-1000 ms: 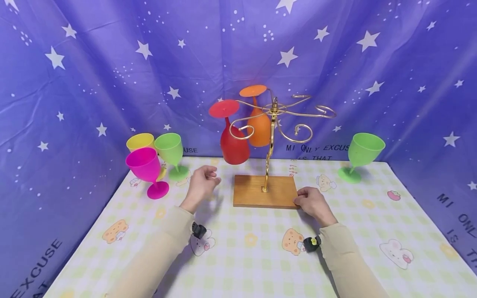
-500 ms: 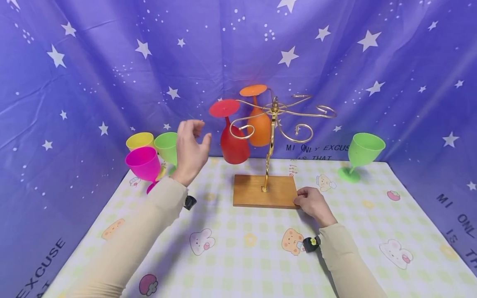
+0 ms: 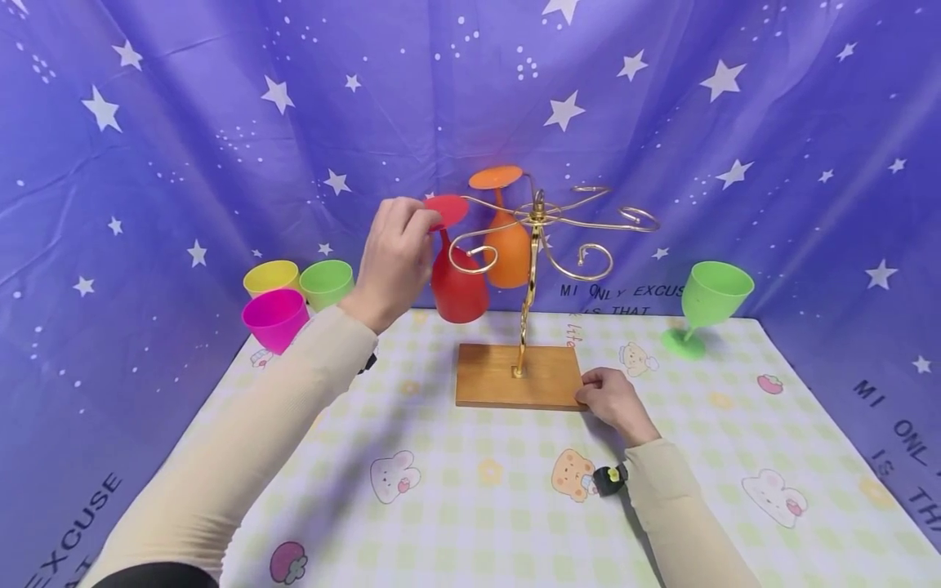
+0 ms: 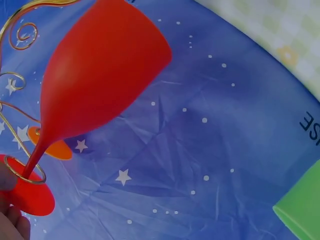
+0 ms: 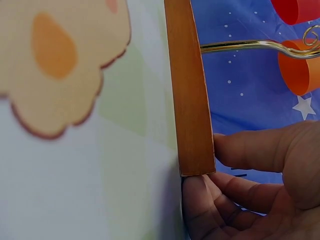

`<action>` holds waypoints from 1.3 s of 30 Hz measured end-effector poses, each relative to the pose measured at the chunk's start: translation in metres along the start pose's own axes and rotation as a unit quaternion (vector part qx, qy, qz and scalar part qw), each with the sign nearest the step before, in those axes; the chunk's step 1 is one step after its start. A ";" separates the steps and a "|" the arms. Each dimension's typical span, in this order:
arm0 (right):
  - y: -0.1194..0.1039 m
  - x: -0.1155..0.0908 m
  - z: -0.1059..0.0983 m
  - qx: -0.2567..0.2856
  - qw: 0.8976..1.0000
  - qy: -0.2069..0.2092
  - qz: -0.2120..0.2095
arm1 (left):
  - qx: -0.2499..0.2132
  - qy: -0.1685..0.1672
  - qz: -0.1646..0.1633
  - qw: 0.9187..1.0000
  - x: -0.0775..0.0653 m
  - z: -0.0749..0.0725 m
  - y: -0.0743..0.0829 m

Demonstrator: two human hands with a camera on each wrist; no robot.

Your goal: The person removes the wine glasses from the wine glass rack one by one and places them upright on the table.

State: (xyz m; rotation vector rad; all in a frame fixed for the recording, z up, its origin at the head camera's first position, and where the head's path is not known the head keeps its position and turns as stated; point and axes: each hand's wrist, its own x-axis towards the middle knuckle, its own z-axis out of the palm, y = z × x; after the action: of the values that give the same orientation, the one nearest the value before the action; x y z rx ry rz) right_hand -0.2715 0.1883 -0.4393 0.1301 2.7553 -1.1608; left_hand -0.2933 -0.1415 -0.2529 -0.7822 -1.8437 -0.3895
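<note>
A red goblet (image 3: 459, 294) hangs upside down from a curled arm of the gold wire rack (image 3: 525, 302). My left hand (image 3: 397, 257) pinches the goblet's round foot at its left edge. The left wrist view shows the red foot (image 4: 37, 197) between thumb and fingers, with a gold wire loop around the stem. My right hand (image 3: 616, 402) grips the right end of the rack's wooden base (image 3: 481, 376). In the right wrist view the thumb lies on top of the board (image 5: 192, 100) and the fingers are at its end. An orange goblet (image 3: 509, 253) hangs behind the red one.
Upright on the left stand a magenta goblet (image 3: 275, 320), a yellow goblet (image 3: 270, 278) and a green goblet (image 3: 326, 282), partly hidden by the left sleeve. Another green goblet (image 3: 713, 294) stands at the far right. A purple star-patterned curtain (image 3: 456, 106) borders the checked tablecloth (image 3: 470, 523).
My left hand has risen from low beside the rack, then moved right to the red goblet and taken hold of its foot. The right hand has stayed on the base.
</note>
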 end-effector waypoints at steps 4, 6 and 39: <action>0.000 0.000 0.000 -0.001 1.000 0.000 -0.002 | 0.002 0.009 0.011 1.000 0.004 0.003 0.000; -0.001 -0.001 0.000 -0.001 1.000 -0.001 -0.002 | 0.005 0.015 0.010 1.000 0.005 0.004 0.000; -0.002 -0.003 0.000 0.004 1.000 0.007 0.005 | -0.019 0.017 -0.038 0.999 0.033 0.018 -0.002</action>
State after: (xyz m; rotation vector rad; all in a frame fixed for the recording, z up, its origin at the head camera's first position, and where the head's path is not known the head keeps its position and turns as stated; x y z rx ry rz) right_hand -0.2689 0.1867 -0.4379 0.1527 2.7584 -1.1737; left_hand -0.3158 -0.1213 -0.2299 -0.7284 -1.8423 -0.4854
